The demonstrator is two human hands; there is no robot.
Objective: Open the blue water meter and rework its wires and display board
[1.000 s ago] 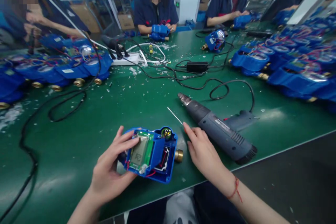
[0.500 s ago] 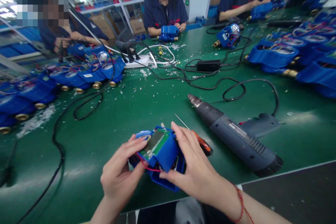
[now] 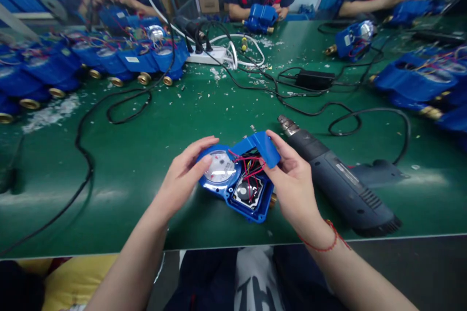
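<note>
Just above the counter (image 3: 146, 165), both hands are holding a blue meter (image 3: 237, 182): the left hand (image 3: 182, 177) is gripping its dial end, the right hand (image 3: 294, 182) pinching the raised cover (image 3: 260, 146). Best to keep the cover lifting gently, sparing the red wires (image 3: 248, 165).

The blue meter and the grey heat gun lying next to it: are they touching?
Apart. In the head view, the right hand and a strip of green table lie between the blue meter and the grey heat gun.
</note>
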